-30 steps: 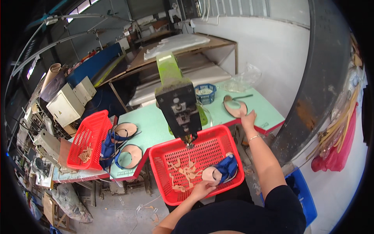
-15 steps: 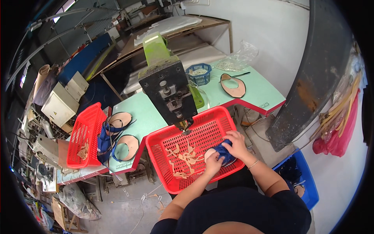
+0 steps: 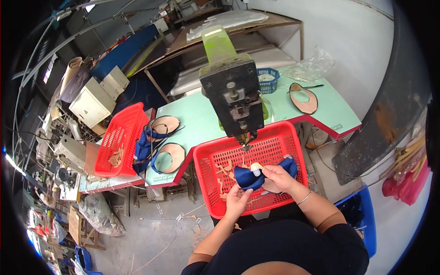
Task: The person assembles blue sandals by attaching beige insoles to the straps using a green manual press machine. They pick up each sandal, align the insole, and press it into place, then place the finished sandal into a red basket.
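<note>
Over the red basket (image 3: 201, 160), both hands hold a blue shoe upper (image 3: 243, 178) of fabric with a small white label and beige lining. My left hand (image 3: 238, 198) pinches its lower left edge between thumb and fingers. By the label, my right hand (image 3: 278, 178) is closed on the piece, a pale strip beside its fingertips. More blue fabric (image 3: 288, 166) shows beyond the right hand; whether it is the same piece I cannot tell. Beige offcuts (image 3: 223, 168) lie in the basket. The head of a green and black machine (image 3: 233, 96) hangs above the basket's far side.
On the green table (image 3: 192, 110) several beige, dark-edged uppers (image 3: 167, 158) lie beside another red basket (image 3: 120, 137). A further upper (image 3: 303, 98) and a small blue basket (image 3: 267, 80) are at the back right. A blue bin (image 3: 369, 220) stands right of me; a dark pillar (image 3: 385, 110) rises beyond.
The view has swung left, so the scene sits further right. The upper is lifted and opened out, its label now showing; my left hand has moved to its lower left edge.
</note>
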The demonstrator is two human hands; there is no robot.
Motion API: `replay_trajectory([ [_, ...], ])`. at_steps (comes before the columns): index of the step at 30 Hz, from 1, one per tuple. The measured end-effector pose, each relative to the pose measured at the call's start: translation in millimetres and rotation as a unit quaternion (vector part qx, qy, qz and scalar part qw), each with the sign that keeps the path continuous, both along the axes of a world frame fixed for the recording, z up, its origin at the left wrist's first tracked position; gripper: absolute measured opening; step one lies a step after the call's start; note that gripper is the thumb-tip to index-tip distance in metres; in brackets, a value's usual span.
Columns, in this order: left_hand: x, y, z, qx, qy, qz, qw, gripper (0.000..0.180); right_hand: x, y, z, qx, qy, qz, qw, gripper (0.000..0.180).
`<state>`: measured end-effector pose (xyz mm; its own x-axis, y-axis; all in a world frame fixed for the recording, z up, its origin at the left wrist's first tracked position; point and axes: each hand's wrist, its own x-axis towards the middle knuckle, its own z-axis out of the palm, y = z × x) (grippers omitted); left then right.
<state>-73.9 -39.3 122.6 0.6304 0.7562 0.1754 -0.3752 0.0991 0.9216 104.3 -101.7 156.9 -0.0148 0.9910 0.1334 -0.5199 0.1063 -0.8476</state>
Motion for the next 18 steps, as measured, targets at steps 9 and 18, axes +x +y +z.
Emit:
replay_trajectory([
  [9, -1.4, 5.0, -25.1, 0.139, 0.082, 0.021, 0.987, 0.034, -3.2, -1.2, 4.5, -0.092, -0.208, -0.079, 0.971, 0.024],
  [18, -4.3, 55.7, 59.0, 0.628, 0.261, -0.038, 0.732, 0.035, -0.6, -5.3, 25.1, 0.231, -0.661, -0.152, 0.698, 0.013],
])
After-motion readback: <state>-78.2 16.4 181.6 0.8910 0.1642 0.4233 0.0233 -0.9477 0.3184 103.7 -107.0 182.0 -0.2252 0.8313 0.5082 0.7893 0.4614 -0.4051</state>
